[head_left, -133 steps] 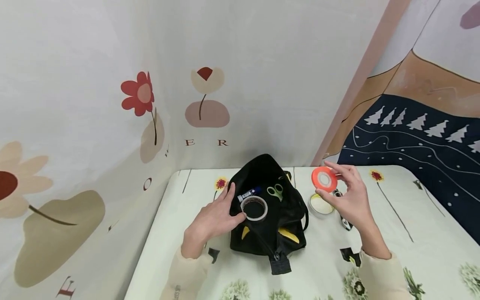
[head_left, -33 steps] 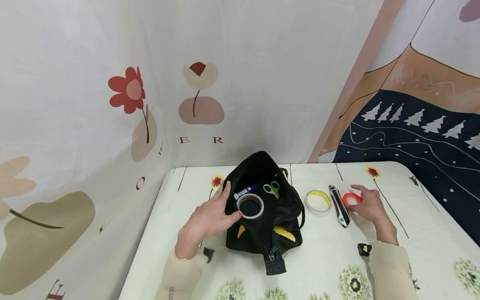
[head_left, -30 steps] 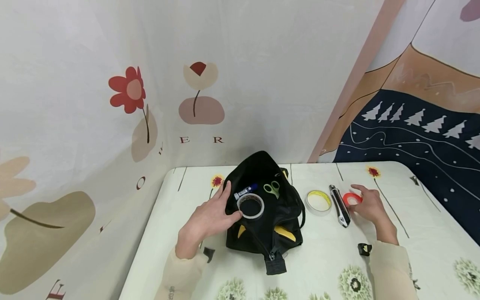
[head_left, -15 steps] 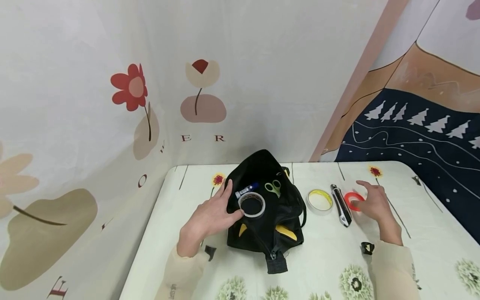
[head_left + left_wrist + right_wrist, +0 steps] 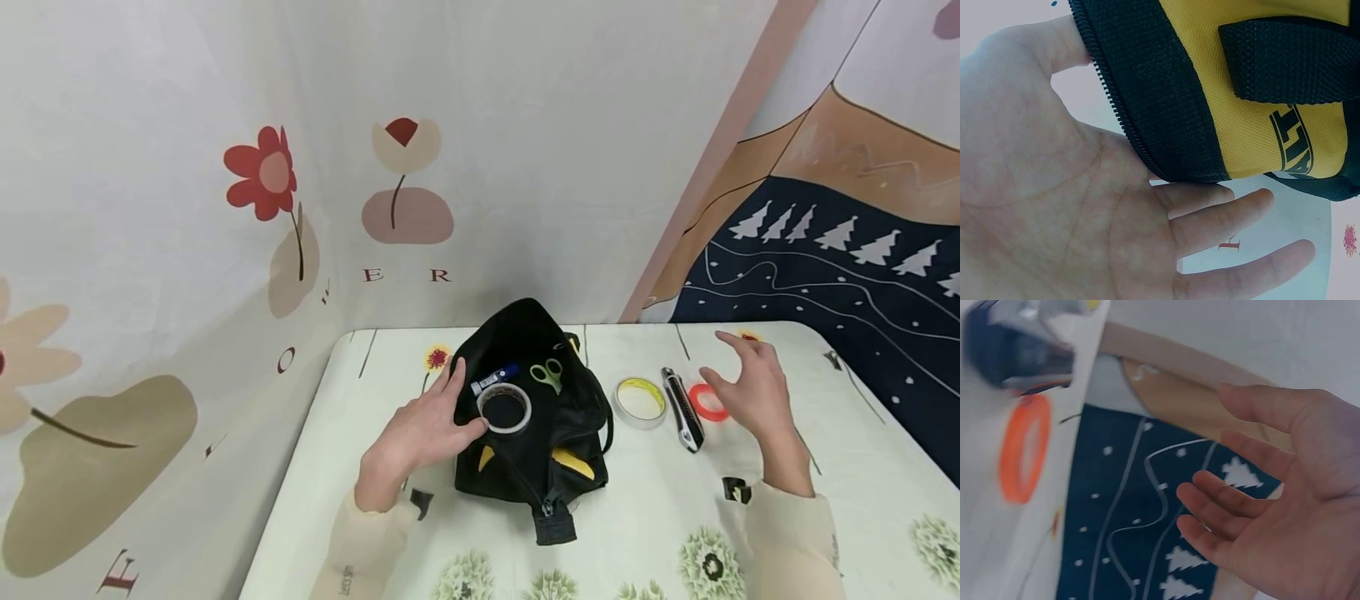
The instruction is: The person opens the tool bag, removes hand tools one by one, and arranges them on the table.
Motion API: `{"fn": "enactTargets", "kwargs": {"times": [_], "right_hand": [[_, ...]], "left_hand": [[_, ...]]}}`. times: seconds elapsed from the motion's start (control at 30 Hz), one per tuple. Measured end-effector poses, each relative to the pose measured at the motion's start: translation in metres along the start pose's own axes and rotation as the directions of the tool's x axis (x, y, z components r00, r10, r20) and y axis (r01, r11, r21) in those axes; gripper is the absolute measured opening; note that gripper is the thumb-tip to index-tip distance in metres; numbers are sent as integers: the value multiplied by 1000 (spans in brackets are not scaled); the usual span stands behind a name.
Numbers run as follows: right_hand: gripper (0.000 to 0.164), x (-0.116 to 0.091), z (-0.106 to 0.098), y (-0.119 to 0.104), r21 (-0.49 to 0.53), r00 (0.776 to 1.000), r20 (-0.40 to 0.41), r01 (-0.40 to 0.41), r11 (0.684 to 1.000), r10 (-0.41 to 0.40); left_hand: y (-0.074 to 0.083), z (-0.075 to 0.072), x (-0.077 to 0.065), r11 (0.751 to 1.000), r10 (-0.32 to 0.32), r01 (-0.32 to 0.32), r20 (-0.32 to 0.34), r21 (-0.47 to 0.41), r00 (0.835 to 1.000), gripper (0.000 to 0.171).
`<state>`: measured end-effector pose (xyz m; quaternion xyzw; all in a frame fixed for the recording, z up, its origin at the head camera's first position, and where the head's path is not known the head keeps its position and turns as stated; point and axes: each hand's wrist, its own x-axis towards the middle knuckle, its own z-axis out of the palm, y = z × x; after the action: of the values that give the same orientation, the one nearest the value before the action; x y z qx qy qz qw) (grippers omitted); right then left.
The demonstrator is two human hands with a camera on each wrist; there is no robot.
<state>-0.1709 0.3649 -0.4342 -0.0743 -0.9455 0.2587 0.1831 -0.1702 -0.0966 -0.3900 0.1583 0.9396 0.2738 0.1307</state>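
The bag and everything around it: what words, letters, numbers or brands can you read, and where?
"ALT": yellow side of the bag, perhaps incomplete.
"E" and "R": back wall.
"O": left wall.
Too small or unclear: print on left sleeve and blue-and-white tube, other wall letters.

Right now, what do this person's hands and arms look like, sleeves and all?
The left hand comes out of a long, plain cream fabric sleeve with small dark lettering, too small to read. The right hand comes out of a matching cream fabric sleeve with a small marking at its outer edge. No gloves show, nor any rings on the visible fingers.
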Motion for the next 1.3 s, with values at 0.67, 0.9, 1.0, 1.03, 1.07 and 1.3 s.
{"fn": "enactTargets", "kwargs": {"times": [0.67,0.9,1.0,1.03,1.07,1.3], "right_hand": [[55,-14,4,-70,123,915,-327,288,950,-235],[55,-25,23,-92,157,875,-330,420,894,-354],[57,-31,28,-100,180,864,-337,448,876,-373],[58,-33,30,-103,192,859,-340,462,866,-383],[59,-34,32,-106,204,856,-338,473,857,-392],[60,-30,51,-136,327,829,-296,555,765,-475]], "left_hand": [[-4,2,-4,1000,-15,15,6,-22,1000,97],[-3,3,-1,1000,12,-12,4,-18,1000,96],[0,3,2,999,32,-31,14,-11,999,96],[1,3,3,999,33,-33,17,-9,999,96],[1,4,4,1000,31,-31,21,-3,999,96],[-1,2,3,1000,4,-4,8,14,1000,95]]}}
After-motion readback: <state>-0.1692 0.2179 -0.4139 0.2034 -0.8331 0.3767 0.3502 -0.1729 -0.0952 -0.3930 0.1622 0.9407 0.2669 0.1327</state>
